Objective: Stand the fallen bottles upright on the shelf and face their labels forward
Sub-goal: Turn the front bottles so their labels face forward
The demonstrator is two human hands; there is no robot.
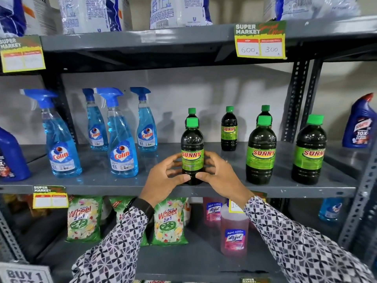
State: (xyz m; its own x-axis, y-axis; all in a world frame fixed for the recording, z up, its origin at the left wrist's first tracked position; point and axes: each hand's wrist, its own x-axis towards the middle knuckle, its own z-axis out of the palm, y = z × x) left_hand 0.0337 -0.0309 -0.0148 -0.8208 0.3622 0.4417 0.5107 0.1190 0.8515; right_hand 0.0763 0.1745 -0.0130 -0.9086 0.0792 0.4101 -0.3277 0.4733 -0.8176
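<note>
Both hands (166, 176) (221, 175) cup upright Sunny bottle (192, 148) between them

rear bottle (192, 112) mostly hidden; left price tag (22, 56) blurred | sign (24, 274) cut off

This is a supermarket aisle of cleaning goods. Grey slotted-steel shelving (224, 186) carries rows of identical stock: Colin spray bottles (122, 148), green-capped Sunny bottles (261, 154), Wheel detergent packets (169, 221) and pink Lizol bottles (234, 231). A "Super Market" price tag (260, 40) on the shelf edge reads 600 and 300.
</note>
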